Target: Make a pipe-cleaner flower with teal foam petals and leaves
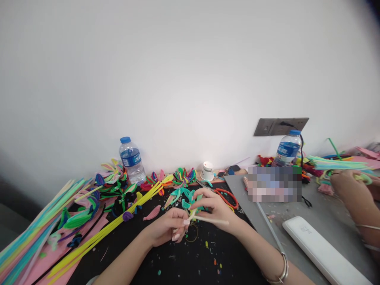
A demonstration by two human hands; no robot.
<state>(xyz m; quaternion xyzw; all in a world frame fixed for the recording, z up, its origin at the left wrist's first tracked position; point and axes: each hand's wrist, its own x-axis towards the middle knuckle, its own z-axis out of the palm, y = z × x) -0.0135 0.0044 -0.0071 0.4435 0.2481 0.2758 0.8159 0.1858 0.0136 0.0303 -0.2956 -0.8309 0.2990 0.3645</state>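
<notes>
In the middle of the head view, my left hand [172,227] is closed in a pinch, thumb and finger on a pale cream pipe cleaner [212,220]. My right hand [215,209] curls over the same piece from the other side, its fingers close to the left fingertips. One end of the pipe cleaner runs under the right palm, and a yellowish bent part shows between the hands. Just behind the fingers lie teal pipe-cleaner loops [178,194]. A thin ring-shaped loop [192,233] shows below the hands against the black mat [178,263].
Long yellow pipe cleaners [118,219] and a multicoloured bundle [38,233] fill the left. Orange-handled scissors [227,198], a small white tub [207,171] and two water bottles [132,160] stand or lie behind. At right are a white case [320,247] and another person's hand [347,184].
</notes>
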